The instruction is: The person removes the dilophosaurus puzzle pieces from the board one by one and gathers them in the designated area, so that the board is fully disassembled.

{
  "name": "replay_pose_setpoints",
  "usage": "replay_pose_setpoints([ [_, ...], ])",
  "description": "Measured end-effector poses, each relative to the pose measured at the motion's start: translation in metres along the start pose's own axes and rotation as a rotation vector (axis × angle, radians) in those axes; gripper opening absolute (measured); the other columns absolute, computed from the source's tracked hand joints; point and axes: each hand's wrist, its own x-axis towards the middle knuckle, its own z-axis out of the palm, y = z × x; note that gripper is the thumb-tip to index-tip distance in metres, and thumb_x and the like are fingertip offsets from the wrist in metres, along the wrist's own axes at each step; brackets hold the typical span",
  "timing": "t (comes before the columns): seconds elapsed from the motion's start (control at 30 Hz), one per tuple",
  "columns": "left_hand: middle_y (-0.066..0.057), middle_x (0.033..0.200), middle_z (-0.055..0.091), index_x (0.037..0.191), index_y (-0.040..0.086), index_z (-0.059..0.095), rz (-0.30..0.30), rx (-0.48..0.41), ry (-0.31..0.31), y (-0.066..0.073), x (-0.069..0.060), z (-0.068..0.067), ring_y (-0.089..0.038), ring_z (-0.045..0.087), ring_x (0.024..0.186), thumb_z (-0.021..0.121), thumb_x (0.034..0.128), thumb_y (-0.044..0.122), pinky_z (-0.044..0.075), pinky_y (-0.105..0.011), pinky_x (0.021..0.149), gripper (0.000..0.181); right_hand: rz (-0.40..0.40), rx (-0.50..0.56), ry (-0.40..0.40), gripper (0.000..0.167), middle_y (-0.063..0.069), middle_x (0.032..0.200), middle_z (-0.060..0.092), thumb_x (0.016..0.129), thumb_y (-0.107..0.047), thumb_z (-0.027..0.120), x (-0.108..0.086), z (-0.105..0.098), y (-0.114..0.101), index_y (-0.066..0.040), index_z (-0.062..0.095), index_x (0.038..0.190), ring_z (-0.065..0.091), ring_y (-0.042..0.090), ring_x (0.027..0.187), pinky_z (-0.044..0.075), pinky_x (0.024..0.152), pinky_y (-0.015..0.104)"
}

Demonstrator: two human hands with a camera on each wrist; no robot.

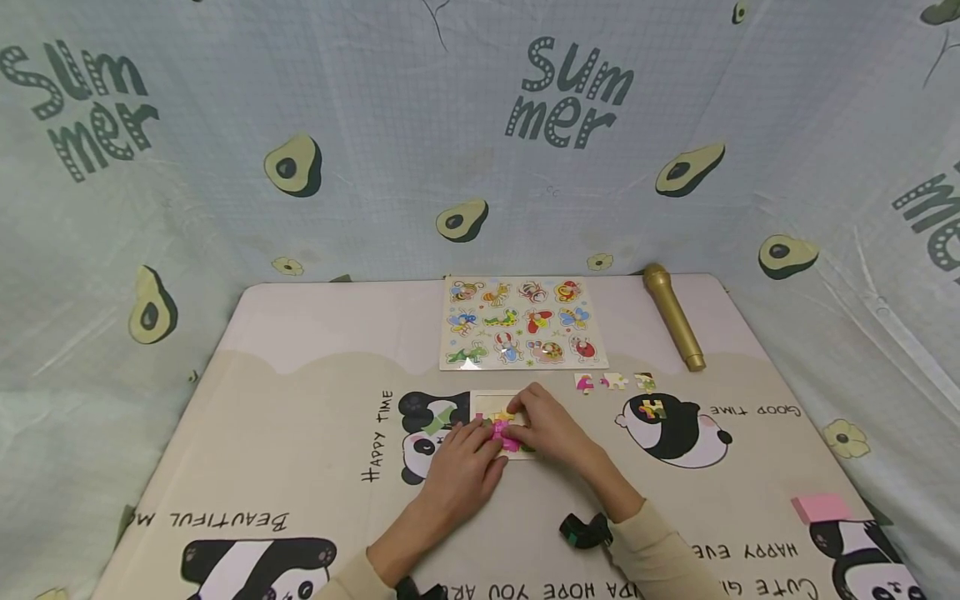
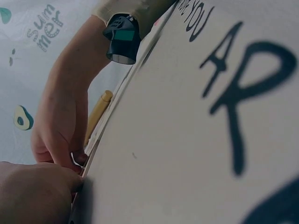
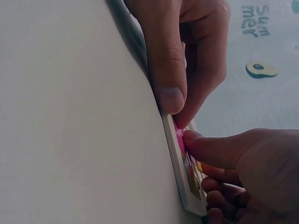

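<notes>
A small jigsaw puzzle tray (image 1: 491, 400) with a pale frame lies in the middle of the table, partly covered by both hands. Inside it sit pink and yellow puzzle pieces (image 1: 507, 442). My left hand (image 1: 467, 467) holds the tray's near left side, its thumb at the frame edge in the right wrist view and a finger over the inside. From the right, my right hand (image 1: 553, 427) pinches a puzzle piece in the tray between thumb and fingers; its outline is mostly hidden. In the right wrist view the right thumb (image 3: 210, 147) touches a pink piece (image 3: 180, 136).
Three loose pieces (image 1: 615, 381) lie in a row beyond the right hand, and a yellowish piece (image 1: 652, 409) farther right. An insect picture board (image 1: 523, 323) lies behind the tray. A gold microphone-shaped stick (image 1: 675, 318) is at the back right, a pink block (image 1: 821, 508) near the right edge.
</notes>
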Motion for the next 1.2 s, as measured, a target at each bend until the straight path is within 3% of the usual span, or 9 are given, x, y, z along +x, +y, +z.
replay_pose_setpoints([
  [0.23,-0.003,0.116,0.072,0.11,0.015,0.077,-0.004,0.001,0.001,0.0,0.0,0.001,-0.027,0.063,0.124,0.07,0.092,0.032,0.051,-0.052,0.105,0.026,0.044,0.117,-0.015,0.025,0.001,0.089,0.055,0.088,-0.023,0.078,-0.001,-0.006,-0.002,-0.009,0.064,0.104,0.049,0.013,0.078,0.042,0.066,0.024],
  [0.4,-0.003,0.114,0.072,0.11,0.014,0.077,0.005,-0.001,0.017,0.0,-0.001,0.001,-0.026,0.064,0.123,0.07,0.0923,0.032,0.051,-0.052,0.105,0.026,0.033,0.157,-0.035,0.019,-0.002,0.08,0.057,0.09,-0.02,0.075,-0.001,-0.009,0.0,-0.011,0.064,0.102,0.05,0.012,0.072,0.042,0.06,0.021],
  [1.2,-0.003,0.115,0.072,0.11,0.014,0.077,0.001,0.006,0.003,-0.001,0.0,0.0,-0.026,0.064,0.123,0.069,0.0923,0.033,0.051,-0.051,0.106,0.026,-0.017,0.234,-0.055,0.024,-0.002,0.087,0.065,0.093,-0.018,0.072,-0.005,-0.009,0.001,-0.01,0.063,0.114,0.053,0.01,0.07,0.046,0.06,0.017],
])
